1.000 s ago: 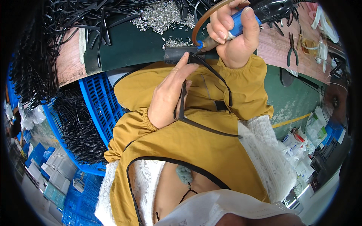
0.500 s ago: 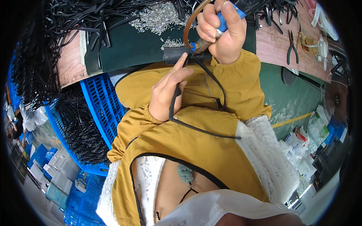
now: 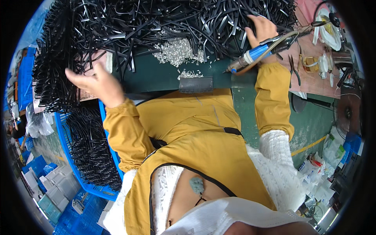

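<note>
My left hand (image 3: 101,85), slightly blurred, has its fingers spread beside the thick stack of thin black strips (image 3: 55,74) at the table's left. Nothing shows in it. My right hand (image 3: 263,31) reaches to the right end of a loose heap of black strips (image 3: 188,19), fingers apart. Across its wrist lies a blue and grey powered screwdriver (image 3: 250,56) with a brown tube, its tip pointing left; the fingers are not wrapped round it. Small silver pins or screws (image 3: 176,53) are heaped on the dark green mat (image 3: 150,74). A few more lie behind a black block (image 3: 196,84) at the front edge.
A blue crate (image 3: 70,156) full of black strips stands below the table at left. Pliers (image 3: 294,72) and a glass cup with amber liquid (image 3: 311,64) are on the right of the table. A fan (image 3: 347,111) stands at far right.
My right hand has let go of the screwdriver and moved right. My left hand no longer holds a black strip and has moved left to the stack. More of the table shows.
</note>
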`<state>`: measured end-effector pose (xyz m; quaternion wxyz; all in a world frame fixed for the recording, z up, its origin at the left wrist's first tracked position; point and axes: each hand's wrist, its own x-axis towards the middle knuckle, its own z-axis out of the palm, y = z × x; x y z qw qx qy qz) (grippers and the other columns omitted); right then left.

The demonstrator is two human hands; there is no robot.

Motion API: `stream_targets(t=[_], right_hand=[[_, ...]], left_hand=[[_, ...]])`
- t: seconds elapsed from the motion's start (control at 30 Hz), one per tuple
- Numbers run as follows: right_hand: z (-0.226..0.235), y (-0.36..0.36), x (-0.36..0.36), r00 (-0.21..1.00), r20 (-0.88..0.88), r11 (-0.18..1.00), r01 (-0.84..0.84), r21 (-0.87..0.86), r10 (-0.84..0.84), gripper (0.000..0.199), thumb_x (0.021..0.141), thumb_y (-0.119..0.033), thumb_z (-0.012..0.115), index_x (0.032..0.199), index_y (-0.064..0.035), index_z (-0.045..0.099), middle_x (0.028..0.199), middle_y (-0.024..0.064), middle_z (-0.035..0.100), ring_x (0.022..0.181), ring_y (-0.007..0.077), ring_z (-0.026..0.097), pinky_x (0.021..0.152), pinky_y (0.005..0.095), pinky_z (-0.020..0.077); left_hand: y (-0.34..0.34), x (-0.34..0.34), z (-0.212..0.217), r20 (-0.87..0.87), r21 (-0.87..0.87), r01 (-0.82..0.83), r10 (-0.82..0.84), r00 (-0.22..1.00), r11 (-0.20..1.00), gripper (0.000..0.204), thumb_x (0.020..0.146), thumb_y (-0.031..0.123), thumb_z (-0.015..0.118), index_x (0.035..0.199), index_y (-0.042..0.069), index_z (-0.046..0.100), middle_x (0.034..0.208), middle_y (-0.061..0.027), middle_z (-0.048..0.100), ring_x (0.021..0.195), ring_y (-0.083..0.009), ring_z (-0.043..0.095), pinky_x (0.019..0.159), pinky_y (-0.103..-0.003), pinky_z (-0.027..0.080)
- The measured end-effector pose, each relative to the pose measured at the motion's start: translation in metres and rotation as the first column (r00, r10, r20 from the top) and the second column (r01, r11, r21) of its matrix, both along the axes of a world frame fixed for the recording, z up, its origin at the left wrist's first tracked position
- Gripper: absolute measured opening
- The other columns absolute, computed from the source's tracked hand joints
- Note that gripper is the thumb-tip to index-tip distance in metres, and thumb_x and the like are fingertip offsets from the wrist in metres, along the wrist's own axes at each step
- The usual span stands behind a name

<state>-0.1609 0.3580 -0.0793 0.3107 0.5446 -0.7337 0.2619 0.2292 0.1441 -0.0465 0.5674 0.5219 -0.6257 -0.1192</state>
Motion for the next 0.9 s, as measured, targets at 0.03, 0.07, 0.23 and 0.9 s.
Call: stream_targets(t=[0.03, 0.07, 0.23, 0.9], right_hand=[[-0.004, -0.008, -0.005, 0.991, 0.003, 0.982, 0.135, 0.136, -0.136, 0.030, 0.083, -0.027, 0.079, 0.112, -0.0205, 0.074, 0.112, 0.0020, 0.067, 0.111, 0.0266, 0.060, 0.093, 0.0440, 0.0450], [-0.006, -0.013, -0.009, 0.986, 0.012, 0.981, 0.166, 0.100, -0.168, 0.024, 0.083, -0.028, 0.079, 0.106, -0.0200, 0.075, 0.110, 0.0003, 0.066, 0.110, 0.0255, 0.060, 0.091, 0.0445, 0.0439], [0.006, -0.010, -0.011, 0.993, 0.085, 0.993, 0.093, -0.072, -0.087, 0.013, 0.083, -0.023, 0.080, 0.092, -0.0148, 0.076, 0.101, -0.0002, 0.069, 0.101, 0.0253, 0.064, 0.087, 0.0401, 0.0481], [0.062, 0.118, 0.122, 0.866, 0.426, 0.966, -0.236, -0.111, 0.260, 0.030, 0.074, 0.017, 0.063, 0.095, -0.0007, 0.073, 0.077, 0.0056, 0.054, 0.061, 0.0134, 0.051, 0.051, 0.0270, 0.0369]], left_hand=[[0.005, -0.016, 0.005, 0.001, -0.154, 0.186, -0.188, 0.982, 0.970, 0.066, 0.087, 0.012, 0.061, 0.146, -0.009, 0.040, 0.148, -0.0275, 0.043, 0.142, -0.0404, 0.038, 0.122, -0.047, 0.024], [0.010, -0.035, 0.012, 0.104, -0.183, 0.318, -0.303, 0.947, 0.930, 0.060, 0.084, 0.011, 0.065, 0.140, -0.005, 0.051, 0.145, -0.0259, 0.048, 0.140, -0.0401, 0.040, 0.121, -0.048, 0.026], [-0.007, -0.146, 0.036, 0.533, -0.272, 0.564, -0.365, 0.763, 0.780, 0.033, 0.089, 0.007, 0.060, 0.120, -0.001, 0.062, 0.126, -0.0202, 0.064, 0.122, -0.0396, 0.061, 0.103, -0.051, 0.048], [0.046, -0.103, 0.005, -0.980, -0.195, 0.975, 0.064, -0.189, -0.107, 0.069, 0.081, -0.013, 0.044, 0.147, -0.004, 0.031, 0.136, -0.0332, 0.057, 0.103, -0.0326, 0.070, 0.086, -0.033, 0.064]])
